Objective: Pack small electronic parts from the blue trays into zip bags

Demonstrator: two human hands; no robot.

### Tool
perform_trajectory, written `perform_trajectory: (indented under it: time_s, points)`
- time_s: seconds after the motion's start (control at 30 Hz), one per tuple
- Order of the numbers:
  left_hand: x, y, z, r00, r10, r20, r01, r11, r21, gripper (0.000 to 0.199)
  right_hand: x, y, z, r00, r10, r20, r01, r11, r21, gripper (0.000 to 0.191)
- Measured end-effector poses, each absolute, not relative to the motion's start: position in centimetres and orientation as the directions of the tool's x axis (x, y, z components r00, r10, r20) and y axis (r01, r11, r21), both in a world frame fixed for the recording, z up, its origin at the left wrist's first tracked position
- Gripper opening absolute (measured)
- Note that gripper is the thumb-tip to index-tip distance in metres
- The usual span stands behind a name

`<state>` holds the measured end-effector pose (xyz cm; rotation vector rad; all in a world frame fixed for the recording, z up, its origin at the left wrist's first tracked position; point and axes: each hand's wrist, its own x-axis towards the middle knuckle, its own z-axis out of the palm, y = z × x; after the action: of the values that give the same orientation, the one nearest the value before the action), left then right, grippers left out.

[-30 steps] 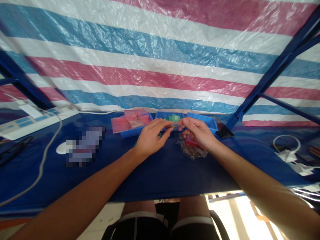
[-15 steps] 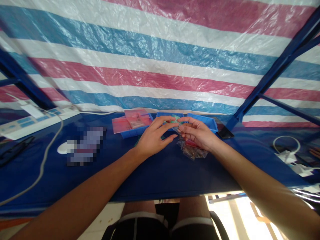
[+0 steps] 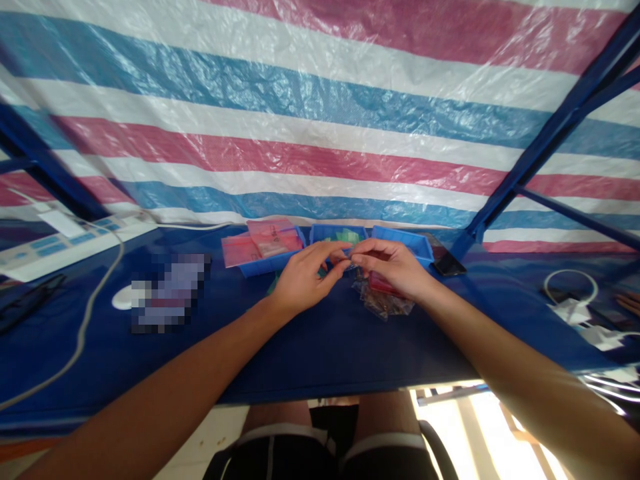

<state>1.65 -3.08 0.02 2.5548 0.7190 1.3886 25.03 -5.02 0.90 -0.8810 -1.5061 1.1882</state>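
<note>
My left hand (image 3: 310, 273) and my right hand (image 3: 387, 263) meet fingertip to fingertip above the blue table. Between thumbs and forefingers, both are closed on a small clear plastic bag (image 3: 353, 264), mostly covered by the fingers; its contents cannot be made out. Just below my right hand lies a pile of clear plastic bags (image 3: 386, 304) with small brownish bits inside. A red packet (image 3: 383, 285) rests on that pile, partly under my palm. Something green peeks out beside my left wrist.
Behind my hands stand a left blue bin (image 3: 257, 267) with red bags (image 3: 273, 239), a middle blue bin (image 3: 317, 232) with green bags (image 3: 347, 235), and a right blue bin (image 3: 425, 250). A dark phone (image 3: 450, 264), a power strip (image 3: 30, 257) and a white cable (image 3: 93, 313) lie farther out.
My left fingers, spread apart before, have closed in a pinch against my right fingertips. My right hand stays in nearly the same place.
</note>
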Motion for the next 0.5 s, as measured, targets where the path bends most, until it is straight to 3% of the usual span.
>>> perform_trajectory:
  time_s: [0.23, 0.4, 0.5]
  points:
    - [1.71, -3.07, 0.26, 0.545, 0.401, 0.736, 0.288, -0.915, 0.284, 0.057, 25.17, -4.67, 0.59, -0.244, 0.961, 0.129, -0.225, 0.073, -0.971, 0.040]
    - [1.63, -2.77, 0.20, 0.549, 0.315, 0.775, 0.252, -0.946, 0.206, 0.021, 25.05, -4.78, 0.47, -0.258, 0.964, 0.067, -0.230, 0.006, -0.973, 0.044]
    - [1.61, -2.71, 0.23, 0.508, 0.305, 0.806, 0.249, -0.947, 0.201, 0.017, 24.97, -4.68, 0.28, -0.249, 0.965, 0.085, -0.181, 0.040, -0.983, 0.038]
